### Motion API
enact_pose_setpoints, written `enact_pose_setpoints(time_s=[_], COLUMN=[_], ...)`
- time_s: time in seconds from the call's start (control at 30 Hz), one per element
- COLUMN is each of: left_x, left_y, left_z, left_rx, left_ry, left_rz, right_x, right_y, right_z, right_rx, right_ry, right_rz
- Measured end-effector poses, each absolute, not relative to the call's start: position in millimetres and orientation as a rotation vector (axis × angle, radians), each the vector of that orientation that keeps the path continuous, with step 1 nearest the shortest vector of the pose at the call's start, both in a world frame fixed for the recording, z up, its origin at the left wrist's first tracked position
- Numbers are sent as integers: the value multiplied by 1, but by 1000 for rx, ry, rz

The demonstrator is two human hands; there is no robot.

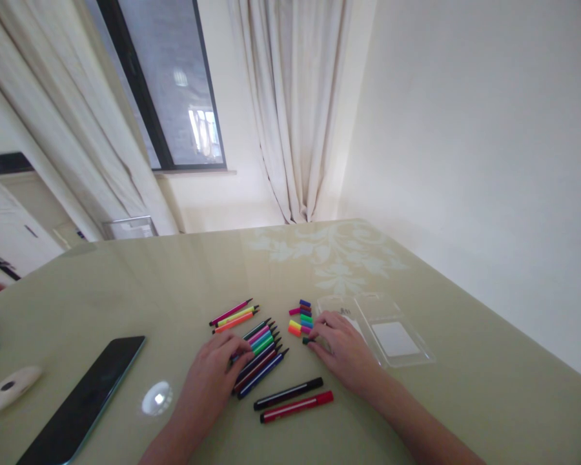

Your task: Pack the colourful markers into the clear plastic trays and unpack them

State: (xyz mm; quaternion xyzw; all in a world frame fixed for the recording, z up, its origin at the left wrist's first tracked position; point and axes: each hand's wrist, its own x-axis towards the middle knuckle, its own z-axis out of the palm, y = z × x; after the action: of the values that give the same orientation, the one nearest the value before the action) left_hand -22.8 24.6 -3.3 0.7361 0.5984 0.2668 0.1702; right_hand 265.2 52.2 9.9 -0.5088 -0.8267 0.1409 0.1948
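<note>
My left hand (217,361) rests at the near ends of a slanted row of uncapped markers (264,345), fingers bent around marker barrels; exactly which marker it grips is partly hidden. My right hand (339,349) pinches a small dark green marker cap (306,340) between thumb and fingers, just above the table. Beside those fingertips lies a group of loose coloured caps (306,318). Farther back are three more uncapped markers, pink, yellow and orange (236,320). Closer to me lie a capped black marker (288,394) and a capped red marker (296,407).
A clear plastic case (416,352) lies opened flat beyond my right hand. On the left are a dark phone (90,394) and a pale oval object (10,389). The table (188,278) meets the wall on the right; curtains (295,110) hang behind it.
</note>
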Motion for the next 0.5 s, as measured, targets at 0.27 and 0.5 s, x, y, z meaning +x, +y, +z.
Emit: enact_pose_setpoints(time_s=[0.27,0.5], left_x=[-28,-37], left_y=[27,29], left_z=[-6,-8], left_rx=[2079,2054], left_ry=[1741,1908], left_rz=[758,715], right_x=[267,265], right_y=[55,53], right_z=[4,6], right_rx=[-1412,-1411], right_ry=[-2327,-2332], right_rz=[407,395])
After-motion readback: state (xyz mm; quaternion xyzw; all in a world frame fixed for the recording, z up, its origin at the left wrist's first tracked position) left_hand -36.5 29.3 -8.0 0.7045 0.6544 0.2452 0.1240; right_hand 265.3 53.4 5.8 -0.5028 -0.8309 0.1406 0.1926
